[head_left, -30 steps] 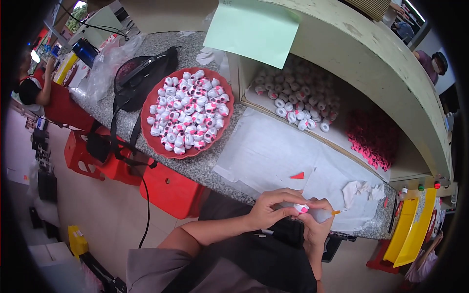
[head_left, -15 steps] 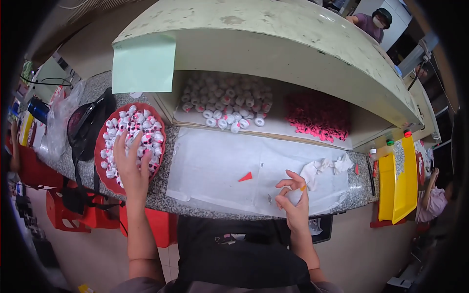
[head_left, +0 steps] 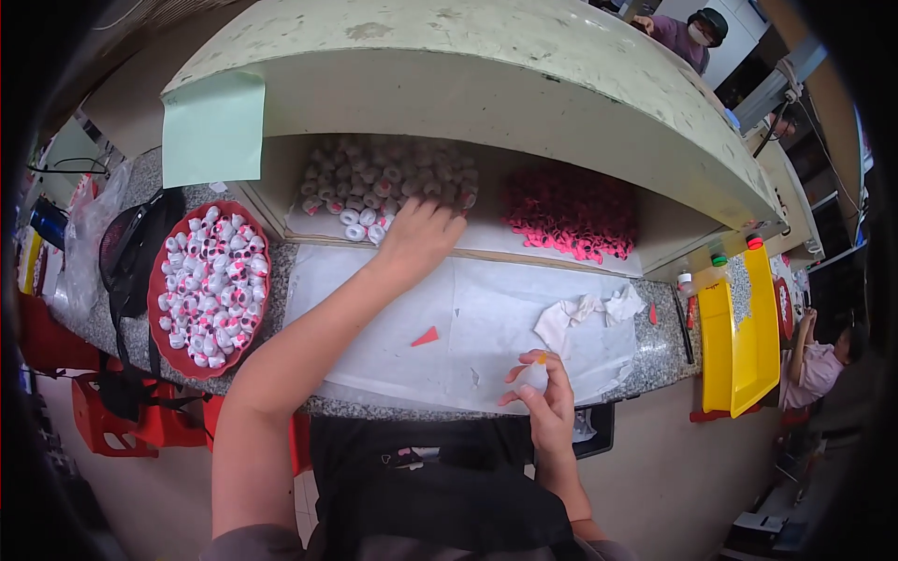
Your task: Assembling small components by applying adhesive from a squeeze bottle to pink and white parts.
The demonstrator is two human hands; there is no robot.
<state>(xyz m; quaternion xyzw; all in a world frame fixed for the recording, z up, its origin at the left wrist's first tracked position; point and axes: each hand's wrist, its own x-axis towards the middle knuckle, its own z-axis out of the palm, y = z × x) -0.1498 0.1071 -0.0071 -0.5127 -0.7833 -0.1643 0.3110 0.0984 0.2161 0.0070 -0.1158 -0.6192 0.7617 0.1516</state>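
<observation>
My left hand (head_left: 416,245) reaches into the left part of the shelf opening, its bent fingers down among a heap of small white ring-shaped pieces (head_left: 351,178), some with pink on them. The fingertips are hidden, so any piece in them cannot be seen. Over the near edge of the white sheet, my right hand (head_left: 554,402) is closed round a small, pale squeeze bottle (head_left: 534,376) with an orange-yellow tip. On the left, a red scalloped bowl (head_left: 157,346) is full of small white pieces with pink and dark marks (head_left: 213,290).
Small pink pieces (head_left: 571,220) fill the shelf's right part. A crumpled white cloth (head_left: 557,323) and a red triangular scrap (head_left: 425,337) lie on the white sheet (head_left: 365,309). Yellow trays (head_left: 718,351) stand at the right, a black bag (head_left: 164,229) at the left. Other people are beyond.
My left hand has left the bowl and moved right, into the white pieces on the shelf. My right hand still holds the bottle. The whole view has shifted slightly.
</observation>
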